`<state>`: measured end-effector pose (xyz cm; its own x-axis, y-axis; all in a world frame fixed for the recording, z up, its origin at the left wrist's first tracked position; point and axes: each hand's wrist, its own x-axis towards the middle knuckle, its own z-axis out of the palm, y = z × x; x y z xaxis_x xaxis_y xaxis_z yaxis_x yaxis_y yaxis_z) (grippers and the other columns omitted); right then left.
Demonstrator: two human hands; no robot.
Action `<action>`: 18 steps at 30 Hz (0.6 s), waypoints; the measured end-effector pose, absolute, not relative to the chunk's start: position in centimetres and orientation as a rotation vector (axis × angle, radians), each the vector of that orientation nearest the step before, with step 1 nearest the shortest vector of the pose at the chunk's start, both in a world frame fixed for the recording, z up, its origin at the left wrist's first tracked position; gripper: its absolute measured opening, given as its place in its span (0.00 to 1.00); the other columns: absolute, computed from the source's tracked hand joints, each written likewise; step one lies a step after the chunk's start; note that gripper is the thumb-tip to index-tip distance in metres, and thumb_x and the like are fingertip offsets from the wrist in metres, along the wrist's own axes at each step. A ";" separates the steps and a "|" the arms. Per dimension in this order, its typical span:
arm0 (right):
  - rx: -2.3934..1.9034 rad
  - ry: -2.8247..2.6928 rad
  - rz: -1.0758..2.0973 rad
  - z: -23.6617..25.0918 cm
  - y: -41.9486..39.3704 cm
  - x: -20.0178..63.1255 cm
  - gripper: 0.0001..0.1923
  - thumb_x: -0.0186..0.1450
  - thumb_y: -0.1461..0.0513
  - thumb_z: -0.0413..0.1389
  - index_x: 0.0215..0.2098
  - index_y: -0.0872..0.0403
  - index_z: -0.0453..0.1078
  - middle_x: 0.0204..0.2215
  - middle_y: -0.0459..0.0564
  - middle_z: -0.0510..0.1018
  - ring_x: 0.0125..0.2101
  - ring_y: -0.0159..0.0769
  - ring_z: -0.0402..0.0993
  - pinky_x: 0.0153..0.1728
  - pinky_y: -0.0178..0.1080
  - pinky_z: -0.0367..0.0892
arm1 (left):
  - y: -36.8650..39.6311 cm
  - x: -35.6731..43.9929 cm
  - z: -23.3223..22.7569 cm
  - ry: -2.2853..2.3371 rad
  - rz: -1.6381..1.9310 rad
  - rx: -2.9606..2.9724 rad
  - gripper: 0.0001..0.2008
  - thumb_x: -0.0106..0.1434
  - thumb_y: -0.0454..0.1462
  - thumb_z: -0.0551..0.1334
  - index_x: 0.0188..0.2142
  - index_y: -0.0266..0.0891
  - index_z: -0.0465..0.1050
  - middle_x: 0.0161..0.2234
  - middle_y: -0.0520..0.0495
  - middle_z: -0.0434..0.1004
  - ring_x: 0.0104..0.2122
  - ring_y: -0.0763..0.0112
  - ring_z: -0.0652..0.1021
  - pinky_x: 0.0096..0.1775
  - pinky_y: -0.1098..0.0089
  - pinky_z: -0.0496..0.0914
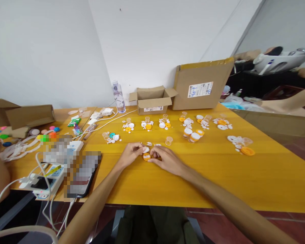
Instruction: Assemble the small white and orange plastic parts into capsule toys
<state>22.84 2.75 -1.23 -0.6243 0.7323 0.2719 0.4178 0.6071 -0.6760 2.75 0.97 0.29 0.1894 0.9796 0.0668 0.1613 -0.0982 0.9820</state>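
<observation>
While both hands [148,154] pinch an orange cap [146,156] | underside hidden by fingers.

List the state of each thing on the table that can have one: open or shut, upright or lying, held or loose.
Orange cap: held between both hands.
White piece: pinched by left hand.
Right hand: gripping the cap's side.
Small box: open, flaps out.
Large box: on edge against the wall.
Bottle: upright.
Clear cup: upright, loose.
Phone: lying flat.

bare forearms, no sleeves, dark olive trousers [152,225]
</observation>
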 end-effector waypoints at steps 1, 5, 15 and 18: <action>-0.902 -2.299 0.773 -1.2 2.8 22.8 0.07 0.64 0.64 0.62 0.32 0.50 0.67 0.29 0.43 0.76 0.31 0.34 0.72 0.34 0.35 0.66 | 1.0 2.7 0.3 1.145 1.043 1.480 0.23 0.54 0.54 0.69 0.21 0.37 0.71 0.24 0.51 0.74 0.27 0.72 0.71 0.34 0.71 0.66; -0.890 -2.302 0.757 -1.1 2.8 22.8 0.07 0.64 0.64 0.62 0.31 0.50 0.67 0.29 0.43 0.76 0.31 0.34 0.72 0.33 0.35 0.66 | 1.0 2.7 0.3 1.130 1.038 1.487 0.22 0.54 0.53 0.69 0.22 0.37 0.72 0.26 0.49 0.76 0.29 0.71 0.73 0.36 0.70 0.68; -0.903 -2.309 0.745 -1.1 2.8 22.8 0.06 0.64 0.64 0.62 0.32 0.51 0.69 0.28 0.43 0.76 0.30 0.33 0.72 0.33 0.35 0.64 | 1.1 2.7 0.4 1.092 1.027 1.495 0.21 0.54 0.51 0.70 0.22 0.37 0.71 0.30 0.48 0.81 0.33 0.69 0.77 0.39 0.69 0.70; -0.920 -2.308 0.743 -1.0 2.8 22.8 0.06 0.64 0.65 0.63 0.32 0.51 0.69 0.28 0.43 0.75 0.30 0.33 0.71 0.33 0.34 0.64 | 1.2 2.6 0.4 1.080 1.017 1.507 0.20 0.54 0.51 0.71 0.21 0.38 0.71 0.31 0.47 0.82 0.35 0.67 0.79 0.41 0.69 0.71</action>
<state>22.77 2.76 -1.04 -0.6204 0.7345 0.2749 0.4360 0.6144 -0.6576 2.56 1.16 0.39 0.2534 0.9638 0.0835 0.1406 -0.1221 0.9825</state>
